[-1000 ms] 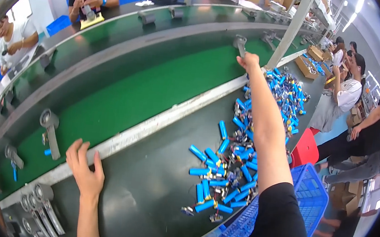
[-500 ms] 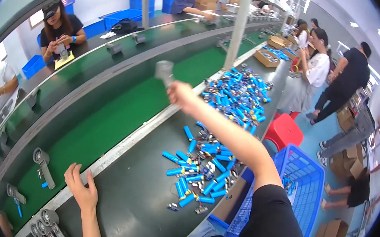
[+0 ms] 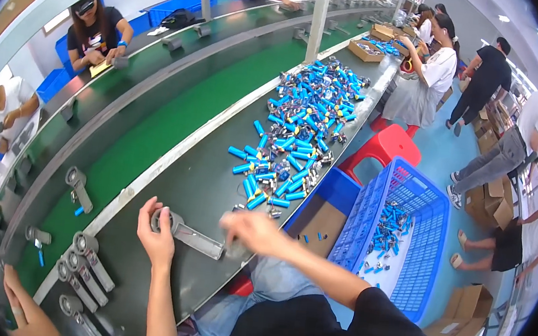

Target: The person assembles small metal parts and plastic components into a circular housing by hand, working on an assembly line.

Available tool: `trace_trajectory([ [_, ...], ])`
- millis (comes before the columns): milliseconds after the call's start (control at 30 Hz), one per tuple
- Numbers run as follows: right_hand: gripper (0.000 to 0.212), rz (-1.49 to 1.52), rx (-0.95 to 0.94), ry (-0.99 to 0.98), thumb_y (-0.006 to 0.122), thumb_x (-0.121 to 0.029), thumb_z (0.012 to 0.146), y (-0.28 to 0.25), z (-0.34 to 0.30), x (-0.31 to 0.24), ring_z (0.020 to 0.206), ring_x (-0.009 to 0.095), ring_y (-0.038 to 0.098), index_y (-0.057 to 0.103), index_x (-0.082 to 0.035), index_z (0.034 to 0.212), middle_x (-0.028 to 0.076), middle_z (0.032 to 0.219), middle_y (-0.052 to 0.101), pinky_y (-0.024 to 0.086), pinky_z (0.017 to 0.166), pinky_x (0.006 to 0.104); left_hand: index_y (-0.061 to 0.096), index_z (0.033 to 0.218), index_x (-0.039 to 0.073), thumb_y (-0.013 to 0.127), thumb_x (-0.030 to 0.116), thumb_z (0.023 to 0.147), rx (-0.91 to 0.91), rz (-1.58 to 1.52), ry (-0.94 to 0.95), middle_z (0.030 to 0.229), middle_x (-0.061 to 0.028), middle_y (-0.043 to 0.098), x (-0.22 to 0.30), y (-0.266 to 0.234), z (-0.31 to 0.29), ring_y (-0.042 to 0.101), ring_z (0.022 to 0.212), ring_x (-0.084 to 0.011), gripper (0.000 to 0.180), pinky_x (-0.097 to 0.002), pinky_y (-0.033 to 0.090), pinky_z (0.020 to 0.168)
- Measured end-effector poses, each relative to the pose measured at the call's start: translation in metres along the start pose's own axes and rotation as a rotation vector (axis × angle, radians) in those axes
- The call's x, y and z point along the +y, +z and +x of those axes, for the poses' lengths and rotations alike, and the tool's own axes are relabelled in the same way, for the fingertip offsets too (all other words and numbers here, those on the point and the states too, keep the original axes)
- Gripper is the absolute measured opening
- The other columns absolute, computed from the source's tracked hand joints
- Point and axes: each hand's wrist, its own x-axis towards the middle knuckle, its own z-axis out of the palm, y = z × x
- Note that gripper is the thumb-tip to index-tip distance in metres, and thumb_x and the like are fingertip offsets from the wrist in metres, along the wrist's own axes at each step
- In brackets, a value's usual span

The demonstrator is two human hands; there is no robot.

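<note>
A grey round-headed handheld housing [image 3: 201, 242] lies on the dark worktop in front of me, its handle pointing right. My left hand [image 3: 158, 232] is closed round its head, thumb and fingers on the rim. My right hand [image 3: 254, 232] is beside the handle's far end, smeared by motion; a greyish blur shows under its fingers, and I cannot make out what it is. Just beyond lies a heap of blue cylindrical cells with wires and small boards [image 3: 305, 139]. Several similar grey housings [image 3: 90, 262] lie in a row left of my left hand.
A green conveyor belt [image 3: 154, 133] runs behind a pale rail, carrying more grey housings. Another person's hand [image 3: 24, 313] reaches in at lower left. At right are a blue crate [image 3: 427, 250] with cells and a red stool [image 3: 389, 148]. Co-workers sit opposite; others stand at right.
My right hand has come back from above the belt toward me. The grey housing it held now lies on the worktop under my left hand, which has moved right. The view has shifted.
</note>
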Motion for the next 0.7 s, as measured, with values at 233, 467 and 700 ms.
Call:
trace_trajectory([
  [233, 0.060, -0.883, 0.767, -0.223, 0.075, -0.050, 0.083, -0.133, 0.076, 0.076, 0.138, 0.047, 0.038, 0.067, -0.011, 0.127, 0.027, 0.146, 0.046, 0.031, 0.114, 0.0543, 0.064, 0.116, 0.000, 0.073, 0.010, 0.085, -0.085, 0.124, 0.253, 0.110, -0.0110, 0.062, 0.008, -0.002, -0.008, 0.060, 0.095, -0.0230, 0.033, -0.0325, 0.048, 0.087],
  [467, 0.068, -0.816, 0.313, -0.349, 0.063, -0.052, 0.090, -0.036, 0.098, 0.061, 0.142, 0.038, 0.038, 0.051, -0.011, 0.144, 0.020, 0.151, 0.044, 0.029, 0.117, 0.0490, 0.063, 0.116, 0.001, 0.078, 0.013, 0.080, -0.075, 0.135, 0.207, 0.105, -0.0135, 0.059, -0.001, -0.006, -0.010, 0.060, 0.093, -0.0261, 0.041, -0.0345, 0.049, 0.084],
  [700, 0.022, -0.495, 0.444, -0.343, 0.067, -0.017, 0.091, -0.088, 0.133, 0.057, 0.091, 0.030, 0.072, 0.074, -0.001, 0.105, 0.017, 0.096, 0.074, 0.054, 0.083, 0.0369, 0.055, 0.128, 0.005, 0.075, 0.011, 0.073, -0.130, 0.201, 0.182, 0.112, -0.0147, 0.052, 0.016, -0.006, -0.013, 0.057, 0.103, -0.0306, 0.059, -0.0384, 0.048, 0.090],
])
